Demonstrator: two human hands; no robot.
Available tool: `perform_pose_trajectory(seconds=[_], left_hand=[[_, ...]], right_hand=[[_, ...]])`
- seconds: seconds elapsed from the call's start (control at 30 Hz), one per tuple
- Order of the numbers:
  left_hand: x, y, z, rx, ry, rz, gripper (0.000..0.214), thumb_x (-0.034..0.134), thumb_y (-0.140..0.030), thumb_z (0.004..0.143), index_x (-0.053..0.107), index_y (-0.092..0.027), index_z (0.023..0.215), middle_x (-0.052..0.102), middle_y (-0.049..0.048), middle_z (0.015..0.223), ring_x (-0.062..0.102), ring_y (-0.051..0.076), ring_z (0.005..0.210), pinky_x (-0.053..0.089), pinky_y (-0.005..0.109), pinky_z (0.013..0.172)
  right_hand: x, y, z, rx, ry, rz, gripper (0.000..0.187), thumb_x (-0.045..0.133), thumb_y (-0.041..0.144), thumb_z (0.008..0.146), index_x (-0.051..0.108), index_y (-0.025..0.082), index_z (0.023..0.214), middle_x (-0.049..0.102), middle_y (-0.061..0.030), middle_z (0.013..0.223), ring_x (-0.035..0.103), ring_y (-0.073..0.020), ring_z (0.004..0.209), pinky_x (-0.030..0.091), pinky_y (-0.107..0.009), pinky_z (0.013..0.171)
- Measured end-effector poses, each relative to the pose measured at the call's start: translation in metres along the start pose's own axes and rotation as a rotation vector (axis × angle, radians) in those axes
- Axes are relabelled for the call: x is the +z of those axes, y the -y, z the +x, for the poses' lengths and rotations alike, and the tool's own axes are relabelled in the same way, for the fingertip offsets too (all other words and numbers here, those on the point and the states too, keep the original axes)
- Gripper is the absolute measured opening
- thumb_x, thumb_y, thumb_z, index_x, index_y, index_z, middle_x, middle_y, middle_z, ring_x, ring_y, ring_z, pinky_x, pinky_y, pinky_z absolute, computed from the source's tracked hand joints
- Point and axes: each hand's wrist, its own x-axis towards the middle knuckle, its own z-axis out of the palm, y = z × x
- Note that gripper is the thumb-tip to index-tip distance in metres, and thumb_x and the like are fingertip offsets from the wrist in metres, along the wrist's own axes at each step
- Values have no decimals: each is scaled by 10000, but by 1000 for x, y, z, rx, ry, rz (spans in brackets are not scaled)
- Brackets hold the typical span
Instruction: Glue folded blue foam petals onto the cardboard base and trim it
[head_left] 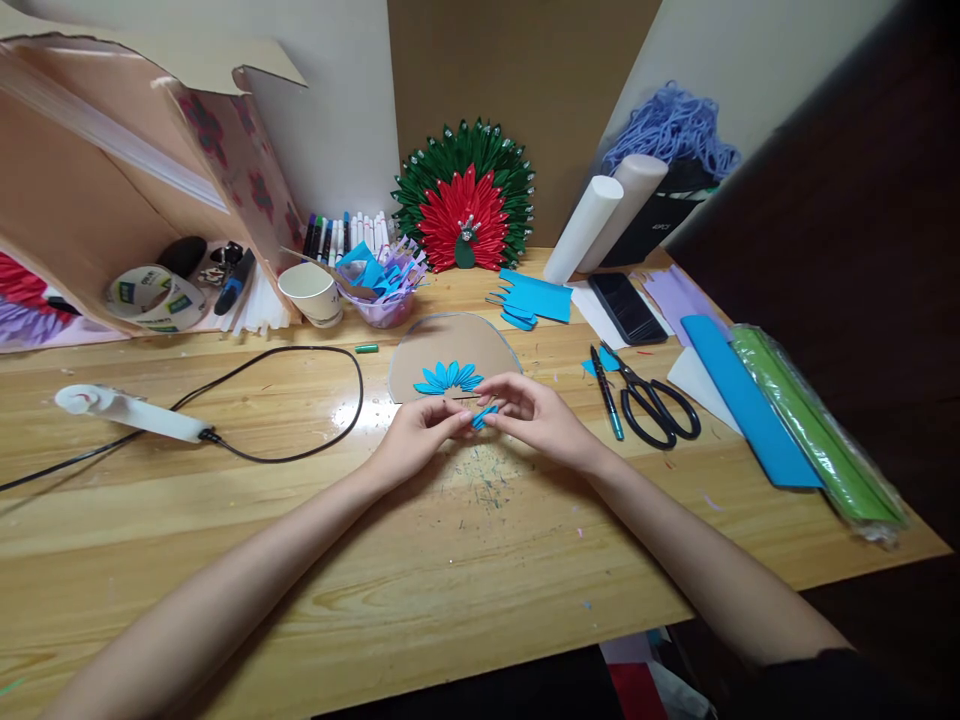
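Observation:
Between the fingertips of both hands is a small blue paper petal [484, 417], held just above the table. My left hand [422, 432] pinches its left end, and my right hand [541, 418] pinches the right end; the fingers partly cover it. Right behind the hands lies a cardboard piece [454, 337] with a rounded top and a pale outline. A fan of blue paper petals [448, 377] sits along its lower edge. Cut blue paper [536, 297] with a fringed side rests beyond the cardboard, to the right.
Left stands a white glue gun [135, 412] with a looping black cord. Scissors [658, 405] and a pen [607, 392] lie right, near a phone [628, 308]. At the back are a paper cup [310, 293], a scrap bowl [386, 305] and a red-green peacock [465, 200].

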Motion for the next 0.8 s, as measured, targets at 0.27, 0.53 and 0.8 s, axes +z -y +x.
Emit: perform_pose_trajectory(seconds=[0.27, 0.53, 0.8], left_hand=[[-10, 0, 5, -102, 116, -90, 213, 655, -333, 736, 640, -124, 777, 685, 58, 750, 628, 125, 689, 493, 259, 683], [-11, -3, 5, -147, 124, -86, 187, 709, -307, 681, 660, -135, 731, 682, 40, 734, 605, 99, 645, 464, 226, 641], [-9, -5, 5, -163, 104, -50, 229, 731, -314, 636, 648, -122, 727, 656, 32, 692, 580, 98, 592, 439, 221, 581]], right_hand=[[-2, -2, 1, 11, 19, 63, 283, 661, 238, 714, 568, 187, 976, 621, -55, 943, 602, -154, 882, 497, -337, 814], [1, 0, -2, -45, 8, 37, 225, 645, 236, 739, 581, 197, 951, 619, -52, 1005, 596, -157, 945, 483, -339, 862], [3, -1, -2, -58, 9, 32, 226, 644, 228, 745, 579, 203, 959, 617, -49, 1009, 596, -148, 940, 490, -312, 846]])
